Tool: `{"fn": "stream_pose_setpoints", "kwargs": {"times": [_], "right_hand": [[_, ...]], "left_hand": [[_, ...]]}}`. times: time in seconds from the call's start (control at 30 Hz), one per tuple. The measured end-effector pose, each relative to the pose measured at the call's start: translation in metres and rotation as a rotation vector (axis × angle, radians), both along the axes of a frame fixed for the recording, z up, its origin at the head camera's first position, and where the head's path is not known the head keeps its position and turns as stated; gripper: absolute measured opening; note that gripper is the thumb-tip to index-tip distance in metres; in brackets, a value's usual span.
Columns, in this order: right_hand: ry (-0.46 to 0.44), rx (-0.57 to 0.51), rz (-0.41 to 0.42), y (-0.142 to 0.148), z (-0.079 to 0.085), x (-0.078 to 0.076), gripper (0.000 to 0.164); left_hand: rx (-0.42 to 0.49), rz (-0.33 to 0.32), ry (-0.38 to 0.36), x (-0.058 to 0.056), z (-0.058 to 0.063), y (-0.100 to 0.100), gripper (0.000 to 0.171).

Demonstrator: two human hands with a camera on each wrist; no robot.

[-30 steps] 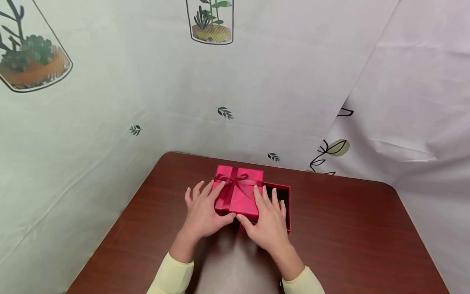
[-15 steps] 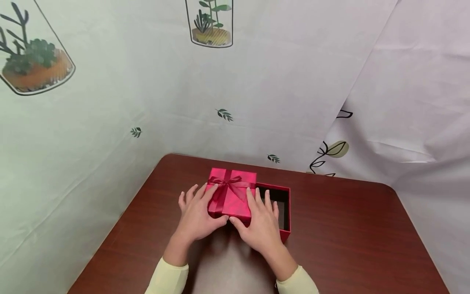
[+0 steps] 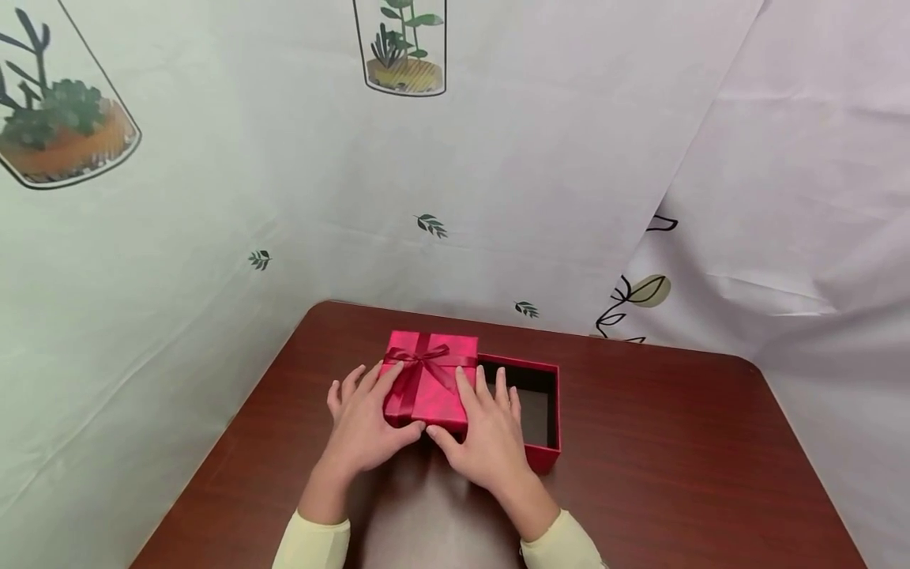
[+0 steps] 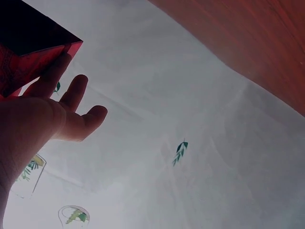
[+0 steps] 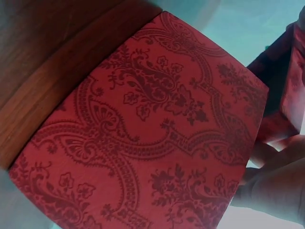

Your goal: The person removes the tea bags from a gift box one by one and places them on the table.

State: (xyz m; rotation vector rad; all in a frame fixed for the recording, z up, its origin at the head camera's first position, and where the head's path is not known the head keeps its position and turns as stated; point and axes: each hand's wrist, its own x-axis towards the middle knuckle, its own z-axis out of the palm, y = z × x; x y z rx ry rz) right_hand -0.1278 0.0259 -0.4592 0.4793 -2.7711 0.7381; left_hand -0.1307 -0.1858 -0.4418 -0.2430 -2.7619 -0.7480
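Note:
A glossy red gift box lid (image 3: pixel 437 399) with a dark red ribbon bow (image 3: pixel 423 359) is held between both hands. My left hand (image 3: pixel 362 423) grips its left side, thumb at the near edge; in the left wrist view, fingers (image 4: pixel 74 93) spread by the lid's dark underside (image 4: pixel 33 28). My right hand (image 3: pixel 490 435) holds the right side, thumb at the near edge too. The open box base (image 3: pixel 543 457), red outside and black inside, stands just right of the lid, partly behind my right hand. Its floral-patterned wall (image 5: pixel 143 119) fills much of the right wrist view.
The brown wooden table (image 3: pixel 654 442) extends to both sides of the box. White cloth (image 3: pixel 341 182) printed with plants hangs behind and beside it. A pale grey patch (image 3: pixel 434 514) lies on the near table area between the forearms.
Both hands have carried the lid leftward, away from over the box base. More of the base's dark interior shows now; the base itself has stayed put.

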Motion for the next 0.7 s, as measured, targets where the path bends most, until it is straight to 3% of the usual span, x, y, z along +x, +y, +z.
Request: {"fn": "stream_pose_setpoints", "kwargs": {"times": [0.7], "right_hand": [[0.001,0.056,0.056,-0.017,-0.008,-0.002,0.087]], "left_hand": [[0.002,0.026,-0.030,0.002,-0.008,-0.017,0.092]]}}
